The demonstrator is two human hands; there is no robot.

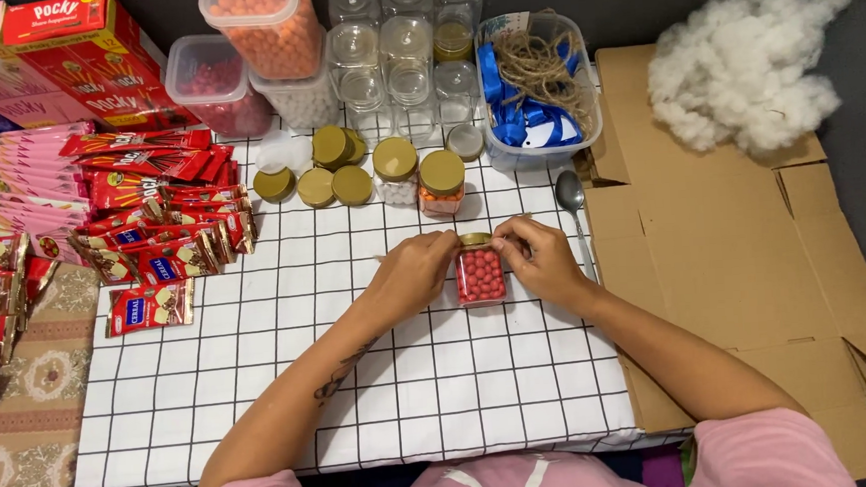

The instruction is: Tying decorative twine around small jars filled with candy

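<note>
both hands meet over a small square jar of red candy balls (480, 274) with a gold lid, standing near the middle of the worktop (362, 398) on its white grid-patterned cloth. the left hand (413, 273) curls against the jar's left side, fingers closed at the lid; the right hand (542, 257) pinches at the lid's right edge, and a thin string seems to run between the fingertips, though it is too fine to be sure. just behind stand 2 filled jars (419, 179), well apart from the hands, with loose gold lids (326, 170) to their left. a spoon (571, 197) lies just beside the right hand, near the cloth's right edge, where flattened cardboard (744, 254) begins. snack packets (151, 221) crowd the left edge. the cloth toward the person, on both sides of the forearms, lies bare down to the near edge.
</note>
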